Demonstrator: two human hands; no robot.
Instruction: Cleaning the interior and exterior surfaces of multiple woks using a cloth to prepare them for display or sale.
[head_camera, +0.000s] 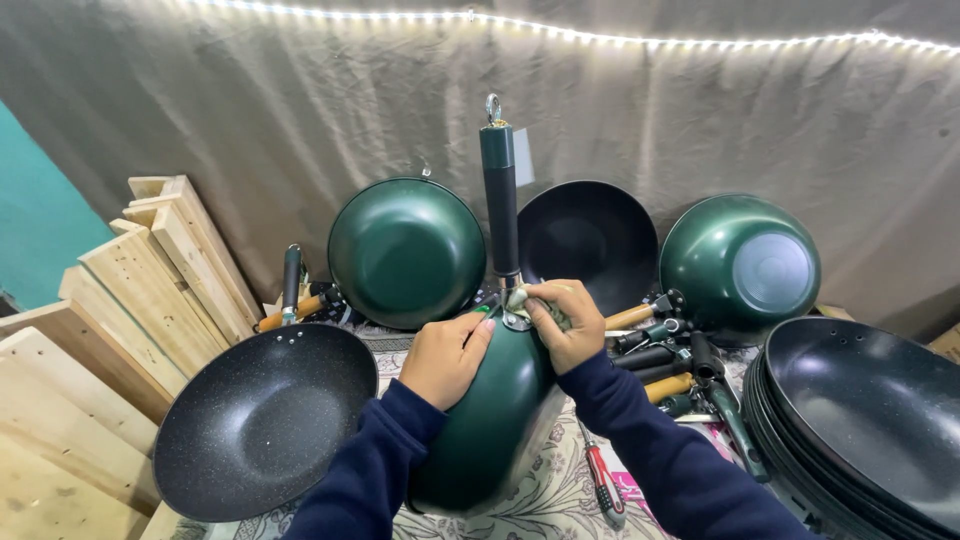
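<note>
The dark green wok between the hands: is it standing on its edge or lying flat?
On its edge: the dark green wok shows its rounded outside, its handle pointing straight up.

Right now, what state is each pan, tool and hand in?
Green wok: on edge, handle up.
Left hand: pressed on its side.
Right hand: rubbing a cloth at the handle joint.
Speckled wok: lying open-side up.
Stacked pans: nested.
Screwdriver: lying flat.
</note>
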